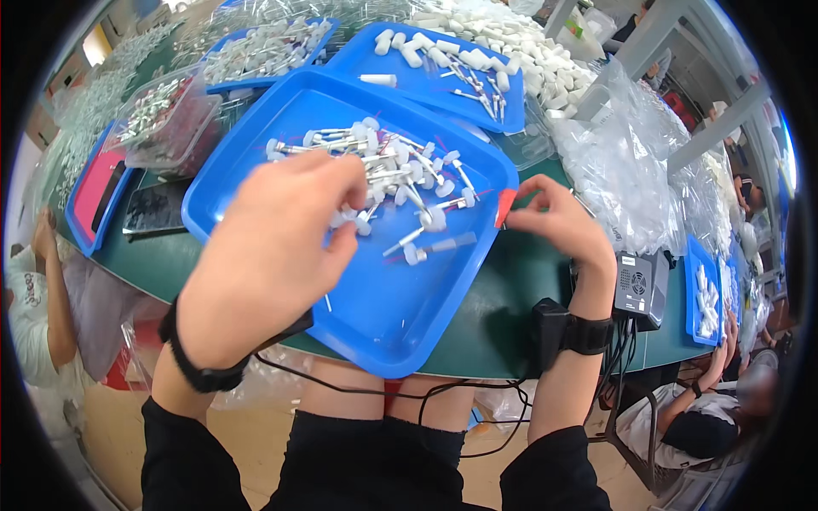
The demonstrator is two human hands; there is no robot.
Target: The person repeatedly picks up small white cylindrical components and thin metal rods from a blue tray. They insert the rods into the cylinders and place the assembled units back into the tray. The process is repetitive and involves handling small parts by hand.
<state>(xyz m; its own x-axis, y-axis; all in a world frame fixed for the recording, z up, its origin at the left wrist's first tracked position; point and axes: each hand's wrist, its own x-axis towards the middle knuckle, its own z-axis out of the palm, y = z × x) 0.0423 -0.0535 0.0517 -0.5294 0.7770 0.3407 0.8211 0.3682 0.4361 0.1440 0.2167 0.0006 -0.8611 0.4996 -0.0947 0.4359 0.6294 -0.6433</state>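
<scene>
White, slim plastic parts with translucent round ends lie between the hands in a blue rectangular plastic tray. The left hand curls beside them, grip unclear; the right hand pinches a small flat red piece.

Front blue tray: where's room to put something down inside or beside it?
Near end of the front blue tray, between the white stemmed pieces and near rim, bar tiny specks. Also green table between tray and right wristband. The tray's middle is crowded.
</scene>
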